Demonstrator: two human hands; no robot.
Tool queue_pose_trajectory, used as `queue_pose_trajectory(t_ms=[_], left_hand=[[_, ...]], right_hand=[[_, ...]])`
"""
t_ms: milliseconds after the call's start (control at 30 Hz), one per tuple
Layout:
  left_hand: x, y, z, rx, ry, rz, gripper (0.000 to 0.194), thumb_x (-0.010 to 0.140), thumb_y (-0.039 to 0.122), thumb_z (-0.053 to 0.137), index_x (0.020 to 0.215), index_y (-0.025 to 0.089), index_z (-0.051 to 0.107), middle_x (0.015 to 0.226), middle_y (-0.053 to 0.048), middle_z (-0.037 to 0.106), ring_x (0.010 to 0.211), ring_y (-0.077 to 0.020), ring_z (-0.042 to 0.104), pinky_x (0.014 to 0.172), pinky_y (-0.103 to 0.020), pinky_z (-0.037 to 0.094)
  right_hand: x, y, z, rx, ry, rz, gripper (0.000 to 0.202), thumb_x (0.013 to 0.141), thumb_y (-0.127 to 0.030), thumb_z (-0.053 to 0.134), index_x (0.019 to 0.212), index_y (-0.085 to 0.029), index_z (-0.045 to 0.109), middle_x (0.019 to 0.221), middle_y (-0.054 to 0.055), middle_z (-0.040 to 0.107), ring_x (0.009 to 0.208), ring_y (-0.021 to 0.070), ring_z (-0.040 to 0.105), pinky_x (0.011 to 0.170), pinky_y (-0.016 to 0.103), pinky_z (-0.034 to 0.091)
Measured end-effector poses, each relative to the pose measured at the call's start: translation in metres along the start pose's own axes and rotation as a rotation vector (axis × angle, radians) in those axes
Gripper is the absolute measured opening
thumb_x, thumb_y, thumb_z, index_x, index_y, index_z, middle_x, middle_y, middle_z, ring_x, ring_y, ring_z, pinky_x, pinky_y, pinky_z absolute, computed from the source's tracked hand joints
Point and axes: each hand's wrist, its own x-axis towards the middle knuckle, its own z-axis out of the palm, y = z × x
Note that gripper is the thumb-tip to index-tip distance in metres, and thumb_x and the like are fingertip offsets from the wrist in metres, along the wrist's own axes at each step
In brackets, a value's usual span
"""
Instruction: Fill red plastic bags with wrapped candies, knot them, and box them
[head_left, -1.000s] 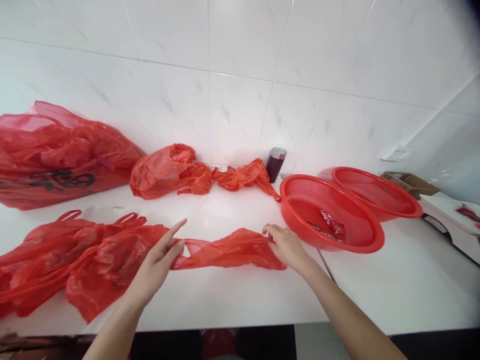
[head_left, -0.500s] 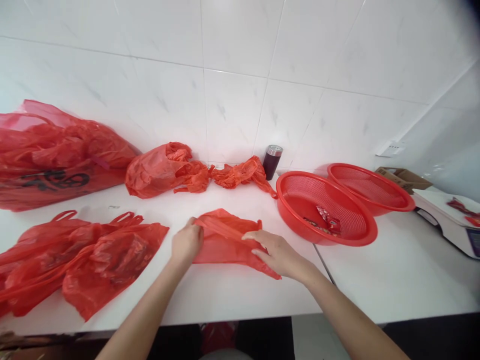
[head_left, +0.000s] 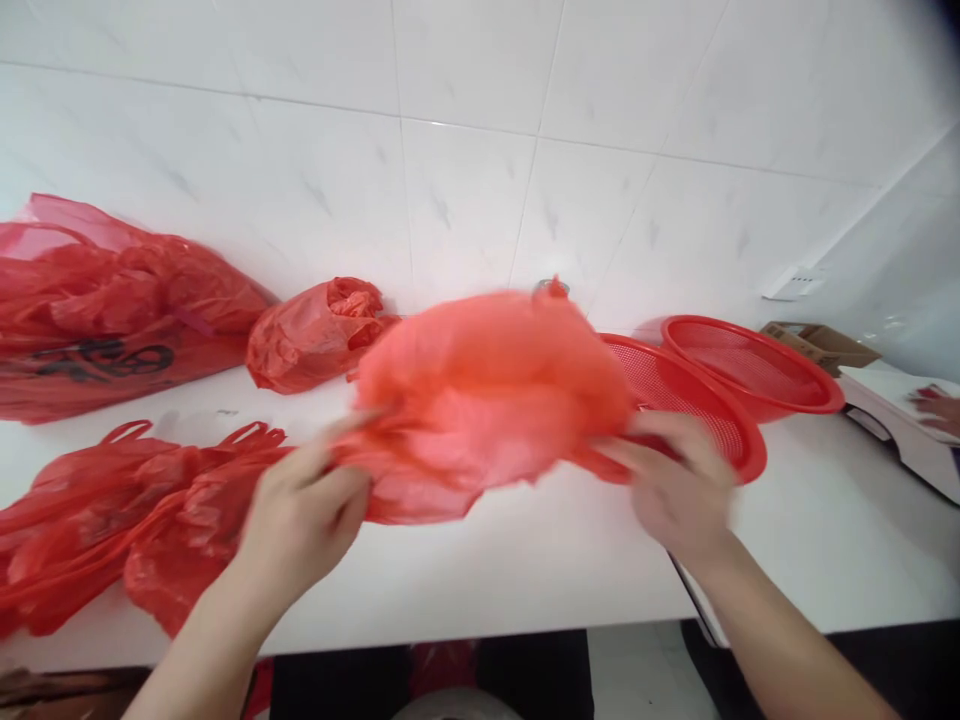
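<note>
Over the white table [head_left: 510, 580], the red plastic bag [head_left: 487, 345] spreads between the left hand [head_left: 304, 510] and the right hand [head_left: 682, 485], slightly to their far side; its long axis goes left to right, and each hand pinches one end.

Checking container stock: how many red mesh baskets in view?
2: the front basket, partly covered by the held red bag and right hand; the rear basket, near the cardboard box. Others could be hidden.
</note>
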Motion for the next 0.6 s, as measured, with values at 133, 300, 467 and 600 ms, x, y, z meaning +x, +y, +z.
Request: queue_pose_trajectory(t_ms=[133, 300, 467, 600], left_hand=[[-0.019, -0.001, 0.004, -0.266, -0.593, -0.272, 0.027, 0.071, 0.016, 0.061, 0.084, 0.033, 0.078, 0.085, -0.005, 0.074, 0.075, -0.0263, 0.069, 0.072, -0.033, 0.054], [-0.045, -0.012, -0.004, -0.323, -0.690, -0.408, 0.037, 0.074, 0.039, 0.068, 0.111, 0.044, 0.071, 0.116, -0.001, 0.071, 0.105, -0.0317, 0.064, 0.093, -0.039, 0.051], [-0.044, -0.019, -0.005, -0.351, -0.625, -0.479, 0.035, 0.073, 0.052, 0.066, 0.106, 0.043, 0.073, 0.115, -0.001, 0.071, 0.110, -0.0332, 0.062, 0.092, -0.040, 0.051], [-0.036, -0.017, 0.000, -0.423, -0.694, -0.455, 0.033, 0.077, 0.051, 0.064, 0.107, 0.040, 0.073, 0.113, -0.001, 0.071, 0.112, -0.0289, 0.061, 0.095, -0.035, 0.049]], right_hand=[[-0.002, 0.016, -0.005, -0.001, -0.590, 0.154, 0.043, 0.087, -0.041, 0.057, 0.129, -0.035, 0.057, 0.132, 0.005, 0.053, 0.111, 0.0212, 0.060, 0.083, 0.032, 0.054], [-0.015, 0.054, -0.019, -0.464, -0.351, 0.182, 0.051, 0.082, -0.049, 0.063, 0.129, -0.029, 0.057, 0.132, 0.009, 0.054, 0.123, 0.0304, 0.050, 0.099, 0.047, 0.043], [-0.022, 0.060, -0.017, -0.593, -0.505, 0.364, 0.040, 0.090, -0.036, 0.053, 0.126, -0.020, 0.059, 0.114, 0.013, 0.068, 0.104, 0.0334, 0.063, 0.088, 0.052, 0.047], [-0.002, 0.047, -0.015, -0.047, -0.586, 0.443, 0.049, 0.093, -0.048, 0.046, 0.139, -0.032, 0.045, 0.126, 0.007, 0.064, 0.113, 0.0252, 0.061, 0.092, 0.042, 0.050]])
